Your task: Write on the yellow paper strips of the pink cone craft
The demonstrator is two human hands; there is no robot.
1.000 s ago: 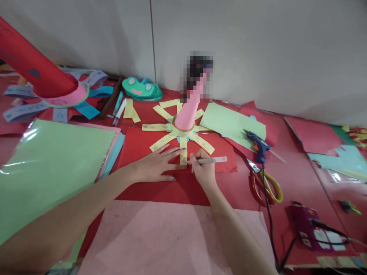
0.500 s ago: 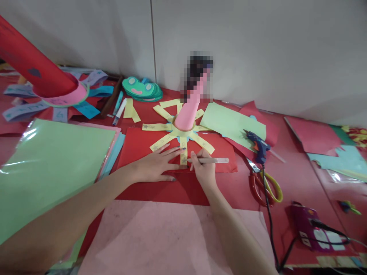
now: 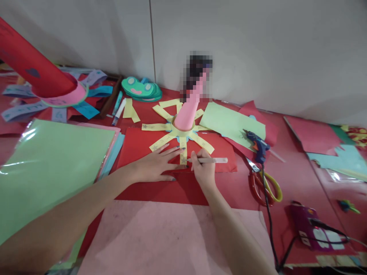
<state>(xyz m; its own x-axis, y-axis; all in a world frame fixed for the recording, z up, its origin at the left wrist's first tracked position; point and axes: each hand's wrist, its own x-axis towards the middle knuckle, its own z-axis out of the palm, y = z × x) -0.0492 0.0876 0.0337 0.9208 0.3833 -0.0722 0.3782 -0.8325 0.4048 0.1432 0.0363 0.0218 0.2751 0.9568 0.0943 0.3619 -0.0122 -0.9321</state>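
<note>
My left hand [image 3: 160, 163] lies flat with its fingers spread, their tips touching a yellow paper strip [image 3: 183, 154] that bears a dark star. In my right hand [image 3: 205, 170] is a slim pale pen [image 3: 218, 160], its tip at the right edge of that strip, beside the star. The strip is one of several fanning out from the base of a pink paper cone [image 3: 186, 116], some with drawn marks. Beneath the strips lies a red sheet [image 3: 137, 143]. The cone's upper end is blurred out.
A glue gun [image 3: 259, 147] rests over green paper [image 3: 229, 122], its cord running past scissors [image 3: 265, 187] to a purple box [image 3: 308, 225]. Green sheets [image 3: 57, 160] lie left, a red tube [image 3: 37, 65] behind them. Green frog-face cutouts [image 3: 142, 91] sit near the wall. Pink paper [image 3: 172, 236] lies in front.
Almost nothing differs. Both hands and the pen hold the same place on the strip; the whole view has shifted very slightly.
</note>
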